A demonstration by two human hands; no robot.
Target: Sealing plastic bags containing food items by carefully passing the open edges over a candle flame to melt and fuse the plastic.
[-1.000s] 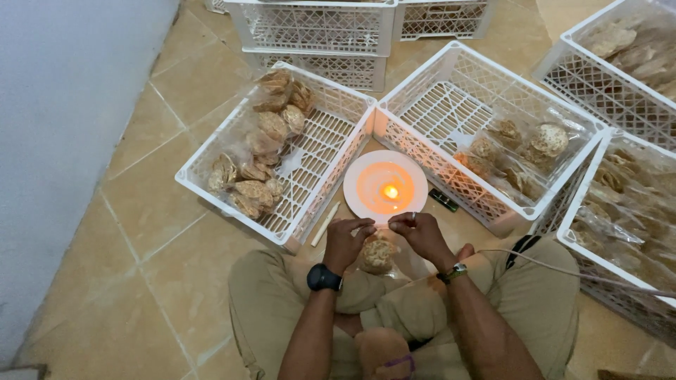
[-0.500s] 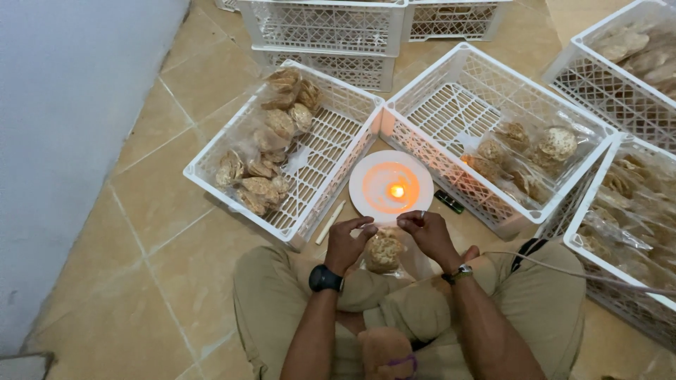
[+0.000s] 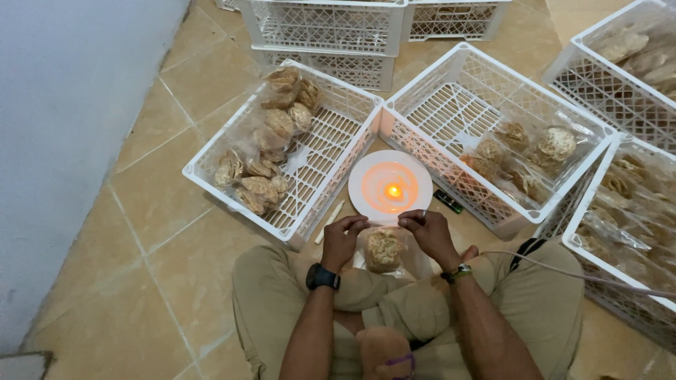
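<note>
I sit cross-legged on a tiled floor. My left hand (image 3: 343, 239) and my right hand (image 3: 424, 233) pinch the two top corners of a clear plastic bag (image 3: 384, 250) holding a brown cracker, stretching its mouth between them. The bag hangs over my lap, just in front of a white plate (image 3: 366, 184) on which a small candle flame (image 3: 393, 191) burns. A black watch is on my left wrist and a green-banded one on my right.
A white crate (image 3: 211, 181) of bagged crackers stands front left, another white crate (image 3: 436, 158) front right with a few bags. More crates (image 3: 620, 225) line the right and back. A white stick (image 3: 329, 221) and a dark lighter (image 3: 448, 201) lie near the plate. A wall is on the left.
Both hands have lifted slightly and spread apart, drawing the bag's top edge taut closer to the plate. The view has shifted a little.
</note>
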